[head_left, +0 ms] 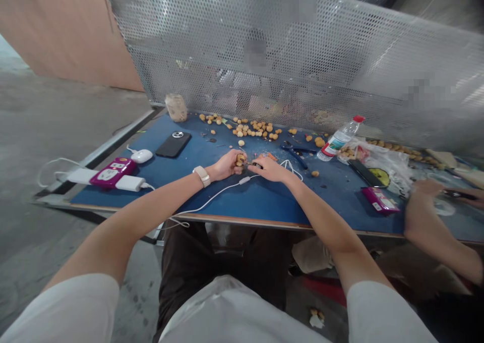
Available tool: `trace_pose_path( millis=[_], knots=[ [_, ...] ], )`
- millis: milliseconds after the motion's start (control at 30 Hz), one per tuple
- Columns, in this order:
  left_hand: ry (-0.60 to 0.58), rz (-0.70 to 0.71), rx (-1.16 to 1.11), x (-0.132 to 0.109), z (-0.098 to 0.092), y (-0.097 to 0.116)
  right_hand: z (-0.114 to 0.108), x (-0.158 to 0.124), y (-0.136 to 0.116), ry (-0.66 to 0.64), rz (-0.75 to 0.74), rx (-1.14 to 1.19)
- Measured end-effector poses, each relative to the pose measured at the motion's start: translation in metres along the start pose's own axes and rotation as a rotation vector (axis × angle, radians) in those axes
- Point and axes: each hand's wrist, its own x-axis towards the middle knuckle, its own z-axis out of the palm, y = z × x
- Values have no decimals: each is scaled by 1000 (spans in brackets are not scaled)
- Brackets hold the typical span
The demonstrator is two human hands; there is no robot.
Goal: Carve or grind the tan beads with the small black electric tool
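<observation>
My left hand (226, 165), with a white band on its wrist, pinches a small round yellow-brown ball (240, 159) above the blue table (227, 201). Close by on the right, my right hand (271, 170) is closed around a small dark-handled tool (255, 165), whose tip points at the ball; its exact kind is too small to make out. Orange bits (271, 156) lie just beyond the right hand. Farther back are several loose tan balls (257, 129) in a scattered heap. Blue-handled pliers (298, 157) rest to the right of my hands.
A white cable (212, 199) runs under my hands. Left are a phone (174, 144), a white mouse-shaped item (141, 156) and a purple box (113, 172). Right stand a tilted bottle (338, 140), a plastic bag (397, 159) and another person's arm (434, 227). Behind rises a perforated metal panel (212, 40).
</observation>
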Motion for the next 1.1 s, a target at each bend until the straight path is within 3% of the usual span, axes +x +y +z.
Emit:
trace_pose_path(
  millis=[433, 1100],
  knots=[
    [-17, 11, -18, -2, 0, -1, -1, 0, 4, 27, -5, 90],
    [-3, -3, -20, 0, -2, -4, 1, 1, 3, 34, -36, 43]
  ],
)
